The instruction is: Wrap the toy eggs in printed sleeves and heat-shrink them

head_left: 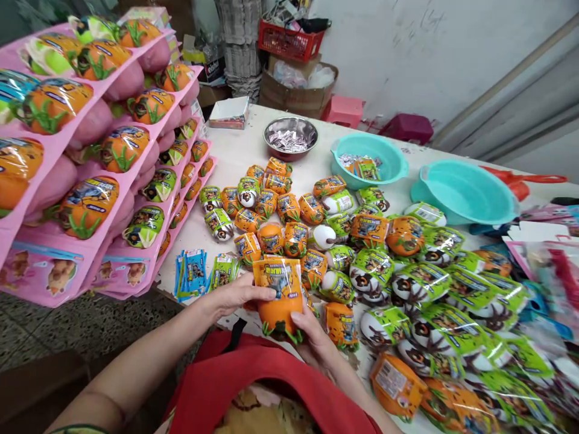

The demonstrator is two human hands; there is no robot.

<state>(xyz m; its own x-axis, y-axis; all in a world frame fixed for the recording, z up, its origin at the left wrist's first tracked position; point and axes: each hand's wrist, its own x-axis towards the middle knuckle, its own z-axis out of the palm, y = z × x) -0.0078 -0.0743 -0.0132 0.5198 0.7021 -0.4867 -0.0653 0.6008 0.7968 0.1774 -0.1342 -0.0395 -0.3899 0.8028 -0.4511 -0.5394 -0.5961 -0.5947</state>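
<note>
Close to my body, my left hand (242,295) presses its thumb on the front of an orange printed packet (277,278). The packet lies against an orange egg-shaped toy (275,314) with green claw-like feet at its lower end. My right hand (314,337) grips the toy from below and the right, its thumb on the toy's side. The fingers behind the toy are hidden. Just left of my left hand lie a stack of green packets (225,270) and a stack of blue packets (192,274).
Wrapped orange and green-white eggs (371,268) cover the table's middle and right. Behind them stand a metal bowl (290,137) of small sachets, a turquoise basin (370,158) with packets and another turquoise basin (465,191). Pink trays (136,205) of eggs stack high on the left.
</note>
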